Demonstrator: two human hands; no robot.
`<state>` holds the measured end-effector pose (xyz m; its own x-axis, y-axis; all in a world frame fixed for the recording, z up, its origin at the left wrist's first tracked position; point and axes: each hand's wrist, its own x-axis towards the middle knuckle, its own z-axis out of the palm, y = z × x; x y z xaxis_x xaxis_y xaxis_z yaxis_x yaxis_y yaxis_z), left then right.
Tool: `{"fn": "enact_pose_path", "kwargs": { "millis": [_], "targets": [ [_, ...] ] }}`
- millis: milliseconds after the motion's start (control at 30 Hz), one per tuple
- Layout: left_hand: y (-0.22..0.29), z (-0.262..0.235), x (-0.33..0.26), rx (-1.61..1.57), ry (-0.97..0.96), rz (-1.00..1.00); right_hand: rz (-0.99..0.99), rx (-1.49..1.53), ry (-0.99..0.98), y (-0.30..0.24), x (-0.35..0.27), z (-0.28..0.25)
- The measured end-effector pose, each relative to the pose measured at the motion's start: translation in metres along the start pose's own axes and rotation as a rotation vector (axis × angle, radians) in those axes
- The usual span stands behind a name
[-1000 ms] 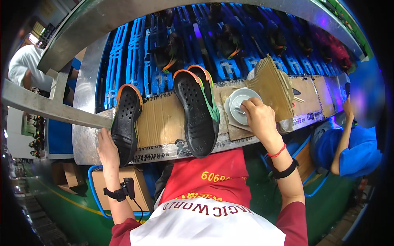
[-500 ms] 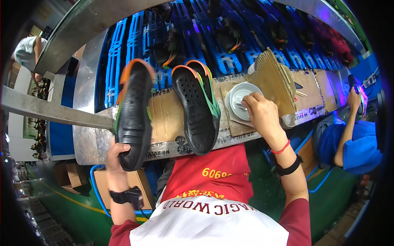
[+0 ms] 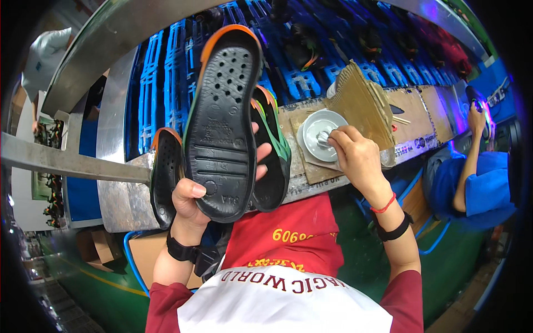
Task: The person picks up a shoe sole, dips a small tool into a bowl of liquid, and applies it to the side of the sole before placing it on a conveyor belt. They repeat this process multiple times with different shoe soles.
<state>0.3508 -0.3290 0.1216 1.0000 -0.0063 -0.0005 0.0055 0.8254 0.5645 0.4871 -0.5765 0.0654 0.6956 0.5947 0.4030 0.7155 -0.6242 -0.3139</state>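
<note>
My left hand (image 3: 190, 201) grips a black shoe sole (image 3: 222, 139) by its heel end, thumb on the upper face and fingers round the right edge. The sole has an orange toe rim, green sides and a patch of holes. Behind it, a similar sole (image 3: 273, 186) rests on the bench. Another sole (image 3: 165, 177) lies at the bench's left front edge. My right hand (image 3: 360, 158) pinches a small whitish wad or brush head (image 3: 323, 137), its kind unclear, inside a white bowl (image 3: 337, 117).
Cardboard (image 3: 316, 175) covers part of the bench, with a folded cardboard piece (image 3: 366, 108) standing right of the bowl. Blue conveyor racks (image 3: 150, 89) carry shoe parts at the far side. A metal bar (image 3: 78, 158) crosses at left. A co-worker in blue (image 3: 488, 183) is at right.
The sole formerly in my left hand now lies at the left. That hand has taken a sole from the middle pair and raised it. My right hand stays at the bowl.
</note>
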Motion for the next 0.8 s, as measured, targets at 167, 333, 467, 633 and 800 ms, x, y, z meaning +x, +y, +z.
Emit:
{"fn": "enact_pose_path", "kwargs": {
  "millis": [167, 333, 467, 633, 800],
  "targets": [
    [-0.008, -0.013, 0.001, -0.044, -0.072, -0.022, 0.016, 0.172, 0.15, -0.01, 0.007, -0.019],
    [-0.019, -0.027, -0.004, 0.522, 0.015, 0.151, 0.032, 0.416, 0.197, -0.022, 0.005, -0.036],
    [-0.003, -0.029, -0.012, 1.359, -0.106, 0.289, -0.108, 0.499, 0.155, -0.039, -0.001, -0.046],
    [-0.005, -0.025, -0.021, 1.367, -0.121, 0.272, -0.283, 0.433, 0.134, -0.046, 0.001, -0.035],
    [0.005, -0.025, -0.034, 1.381, -0.134, 0.259, -0.313, 0.369, 0.089, -0.051, 0.005, -0.034]
  ]
}}
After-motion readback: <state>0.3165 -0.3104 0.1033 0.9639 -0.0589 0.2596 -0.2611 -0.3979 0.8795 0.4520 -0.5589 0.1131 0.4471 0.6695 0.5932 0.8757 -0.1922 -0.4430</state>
